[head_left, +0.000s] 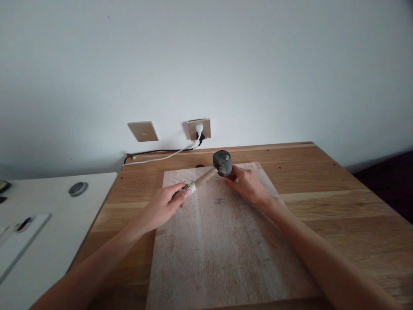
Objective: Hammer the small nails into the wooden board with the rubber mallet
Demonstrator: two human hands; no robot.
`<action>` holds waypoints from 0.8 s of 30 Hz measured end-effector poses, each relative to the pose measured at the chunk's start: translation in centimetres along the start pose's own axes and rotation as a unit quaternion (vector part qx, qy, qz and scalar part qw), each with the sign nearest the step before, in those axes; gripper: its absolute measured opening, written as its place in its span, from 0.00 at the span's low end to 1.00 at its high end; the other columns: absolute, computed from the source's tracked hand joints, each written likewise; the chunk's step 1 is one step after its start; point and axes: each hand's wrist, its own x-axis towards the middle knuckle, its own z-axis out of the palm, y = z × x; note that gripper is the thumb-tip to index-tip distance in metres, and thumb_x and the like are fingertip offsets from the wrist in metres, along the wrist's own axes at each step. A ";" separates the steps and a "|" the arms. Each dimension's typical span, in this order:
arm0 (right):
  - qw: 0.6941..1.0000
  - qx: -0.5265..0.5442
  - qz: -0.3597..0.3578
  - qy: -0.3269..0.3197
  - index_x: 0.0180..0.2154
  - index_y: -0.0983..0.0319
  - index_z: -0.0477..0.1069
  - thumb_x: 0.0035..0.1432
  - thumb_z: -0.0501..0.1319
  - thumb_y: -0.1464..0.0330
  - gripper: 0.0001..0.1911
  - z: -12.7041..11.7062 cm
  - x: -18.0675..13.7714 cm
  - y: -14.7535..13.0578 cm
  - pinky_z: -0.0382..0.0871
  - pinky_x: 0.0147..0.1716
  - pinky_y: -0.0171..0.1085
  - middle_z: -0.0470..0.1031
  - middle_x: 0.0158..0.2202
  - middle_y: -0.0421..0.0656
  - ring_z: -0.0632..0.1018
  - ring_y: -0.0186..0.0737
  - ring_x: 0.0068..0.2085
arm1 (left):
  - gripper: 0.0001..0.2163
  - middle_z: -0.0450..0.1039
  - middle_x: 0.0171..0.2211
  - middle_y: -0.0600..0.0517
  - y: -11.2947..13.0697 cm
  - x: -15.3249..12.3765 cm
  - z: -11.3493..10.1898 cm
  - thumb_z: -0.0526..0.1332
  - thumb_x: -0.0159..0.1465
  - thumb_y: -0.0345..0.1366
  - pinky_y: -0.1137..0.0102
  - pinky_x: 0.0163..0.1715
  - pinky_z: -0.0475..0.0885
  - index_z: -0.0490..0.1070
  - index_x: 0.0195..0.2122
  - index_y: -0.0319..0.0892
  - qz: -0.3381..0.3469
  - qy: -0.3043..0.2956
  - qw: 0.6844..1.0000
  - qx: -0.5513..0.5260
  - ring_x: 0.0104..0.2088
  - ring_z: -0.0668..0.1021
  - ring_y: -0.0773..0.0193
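My left hand is wrapped round the lower handle of a rubber mallet. The pale wooden handle slants up to the right, and the scuffed dark head is over the far part of a whitish wooden board. Directly right of the head is my right hand, with its fingers bent together. The mallet head partly covers those fingertips, so what they pinch, or whether they touch the head, is hidden. Several small nails lie on the board between my hands. More tiny bits show near the handle.
The board lies on a wooden table against a white wall. A socket at the back has plugs in it, and a white cable and a black one run left. A white desk adjoins on the left.
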 end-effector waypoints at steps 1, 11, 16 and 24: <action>1.000 0.002 0.001 0.000 0.35 0.58 0.74 0.60 0.65 0.71 0.02 0.0 0.0 0.0 0.75 0.33 0.36 0.85 0.32 0.45 0.85 0.44 0.32 | 0.19 0.67 0.25 0.56 0.1 0.1 0.0 0.52 0.73 0.52 0.73 0.24 0.62 0.67 0.34 0.43 0.000 0.002 1.000 0.003 0.23 0.68 0.69; 1.000 0.025 -0.008 0.017 0.52 0.59 0.73 0.56 0.68 0.72 0.21 -0.7 -0.8 1.0 0.79 0.41 0.42 0.86 0.42 0.46 0.85 0.47 0.40 | 0.18 0.69 0.25 0.55 0.1 0.7 0.6 0.52 0.73 0.52 0.73 0.25 0.62 0.68 0.34 0.44 0.007 0.011 0.999 0.043 0.26 0.72 0.65; 0.999 0.026 -0.022 0.032 0.56 0.60 0.70 0.59 0.64 0.72 0.23 -1.7 -2.1 1.6 0.79 0.40 0.43 0.83 0.43 0.47 0.83 0.43 0.37 | 0.19 0.67 0.24 0.56 -0.7 0.9 1.0 0.52 0.73 0.52 0.72 0.25 0.61 0.69 0.34 0.43 0.005 0.006 0.999 0.046 0.25 0.71 0.65; 0.992 0.026 -0.113 -0.058 0.39 0.59 0.77 0.67 0.62 0.71 0.05 -2.5 -4.2 -2.4 0.77 0.38 0.38 0.80 0.38 0.44 0.81 0.40 0.35 | 0.20 0.67 0.24 0.56 -0.9 0.7 1.4 0.51 0.74 0.53 0.73 0.24 0.61 0.68 0.34 0.43 0.006 0.004 0.999 0.038 0.24 0.70 0.67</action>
